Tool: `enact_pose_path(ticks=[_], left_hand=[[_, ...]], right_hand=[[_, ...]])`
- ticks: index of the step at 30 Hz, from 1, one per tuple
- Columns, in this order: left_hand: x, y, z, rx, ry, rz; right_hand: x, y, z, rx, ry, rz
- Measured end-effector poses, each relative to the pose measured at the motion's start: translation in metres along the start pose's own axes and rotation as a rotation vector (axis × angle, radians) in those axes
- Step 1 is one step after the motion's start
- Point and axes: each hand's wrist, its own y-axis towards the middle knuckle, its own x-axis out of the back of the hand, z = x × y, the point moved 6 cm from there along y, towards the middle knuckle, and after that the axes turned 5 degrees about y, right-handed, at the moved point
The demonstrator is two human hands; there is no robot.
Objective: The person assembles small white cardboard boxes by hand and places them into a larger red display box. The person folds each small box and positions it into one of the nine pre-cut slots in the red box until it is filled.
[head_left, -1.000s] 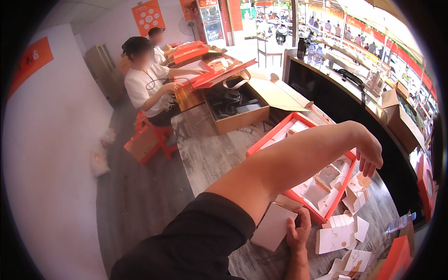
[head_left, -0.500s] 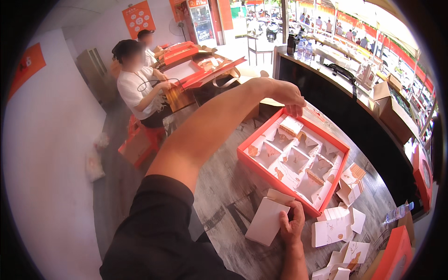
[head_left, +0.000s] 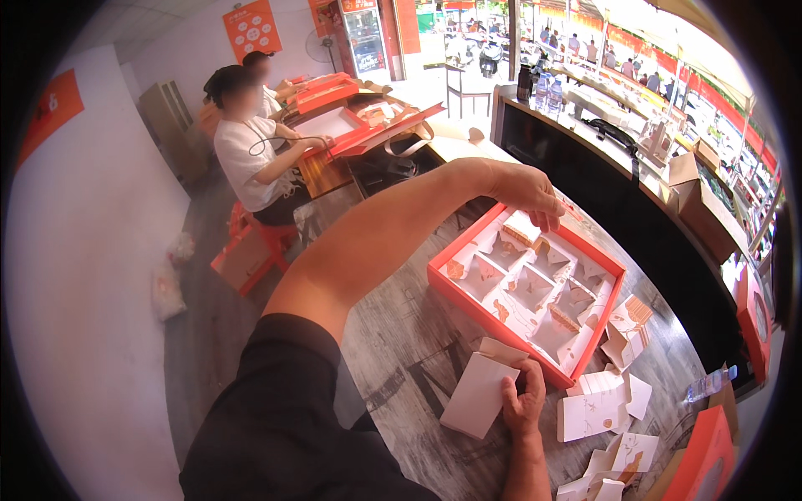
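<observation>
My left hand (head_left: pixel 533 199) reaches over the far corner of a red-rimmed gift box (head_left: pixel 478 307). Its fingers hang loosely downward by the far rim, with nothing visible in them. White dividers printed with orange leaves split the box into several compartments. In the far one, close to my left hand, sits a small patterned carton (head_left: pixel 521 225). My right hand (head_left: pixel 523 399) grips the right side of a white folding carton (head_left: pixel 478 391) on the table, thumb on top. That carton's end flap stands open toward the gift box.
Several loose white cartons (head_left: pixel 591 413) lie right of my right hand, and another (head_left: pixel 628 330) rests beside the box. A plastic bottle (head_left: pixel 710 384) and a red box (head_left: pixel 706 451) are at the right edge. A black-fronted counter (head_left: pixel 601 188) runs behind; a co-worker (head_left: pixel 255 159) sits far left.
My left hand has shifted slightly right and nearer along the gift box's far rim. My right hand and its carton stay put. The seated co-worker's hands have moved toward the red box there.
</observation>
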Motion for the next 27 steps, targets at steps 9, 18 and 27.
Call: enact_pose_path(ticks=[9,18,27], left_hand=[[-0.017,-0.028,-0.023,-0.095,-0.043,0.017],[-0.020,-0.025,-0.032,-0.173,-0.083,0.000],[-0.017,-0.040,-0.036,-0.184,-0.185,0.023]], right_hand=[[0.012,-0.009,-0.009,-0.003,0.018,-0.043],[0.010,-0.007,-0.021,-0.154,0.049,-0.039],[0.003,-0.002,-0.006,-0.010,0.018,-0.014]])
